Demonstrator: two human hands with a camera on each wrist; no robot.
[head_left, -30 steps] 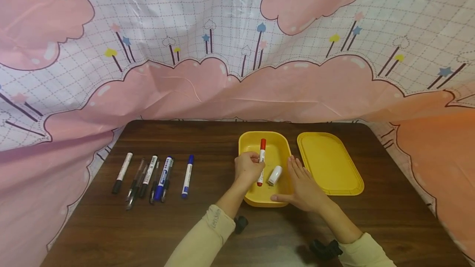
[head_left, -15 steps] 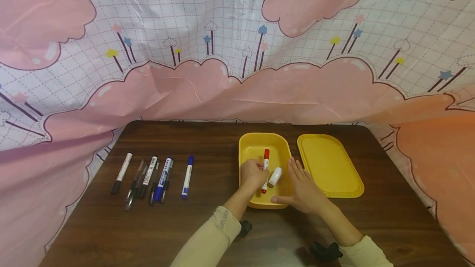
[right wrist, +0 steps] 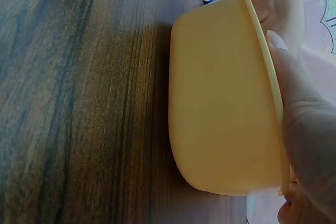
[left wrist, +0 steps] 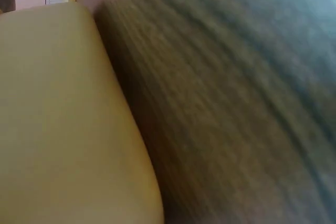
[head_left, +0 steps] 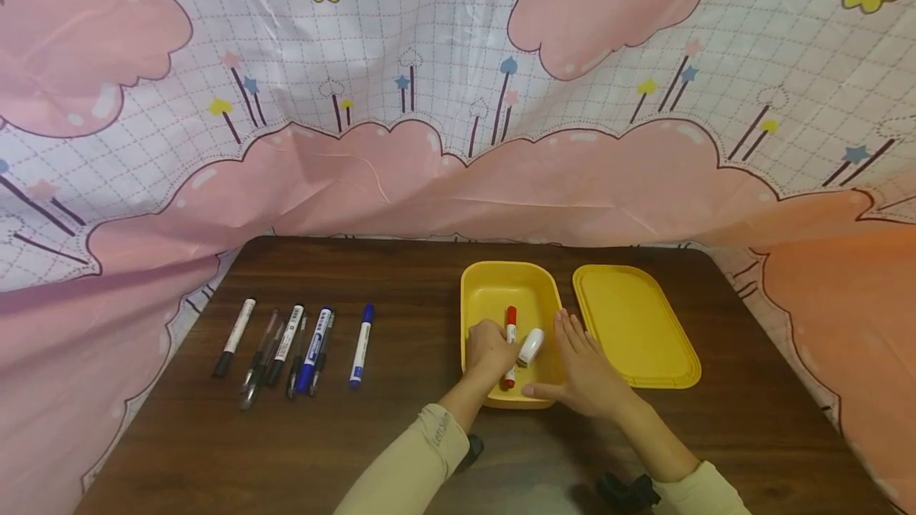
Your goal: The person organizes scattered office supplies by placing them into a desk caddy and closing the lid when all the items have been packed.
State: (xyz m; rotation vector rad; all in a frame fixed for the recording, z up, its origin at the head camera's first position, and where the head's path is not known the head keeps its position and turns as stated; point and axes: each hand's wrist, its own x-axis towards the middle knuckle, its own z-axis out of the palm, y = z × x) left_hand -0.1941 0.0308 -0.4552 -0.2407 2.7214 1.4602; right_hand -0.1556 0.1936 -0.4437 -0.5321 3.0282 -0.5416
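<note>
My left hand [head_left: 490,350] reaches down inside the yellow box [head_left: 494,300] and holds a red-capped whiteboard marker [head_left: 511,318], which lies lengthwise low in it. Just right of the marker is a glossy white oblong piece [head_left: 531,346] with a darker end. My right hand [head_left: 590,364] rests along the box's right rim, fingers straight and thumb spread across the front right corner. The right wrist view shows the thumb [right wrist: 302,90] at the rim of the box [right wrist: 226,98]. In the left wrist view only the box's outer wall [left wrist: 68,119] shows; the fingers are hidden.
A yellow lid [head_left: 637,324] lies flat right of the box. On the left, a slim blue marker [head_left: 361,346], a thick blue marker [head_left: 313,350], black-capped markers [head_left: 234,338] and several clear pens [head_left: 261,352] lie on the dark wooden table [head_left: 215,451]. A patterned curtain [head_left: 458,181] hangs behind.
My left hand has lowered the red marker deeper into the box, toward its front. My right hand has stayed at the right rim. The head view has tilted up slightly.
</note>
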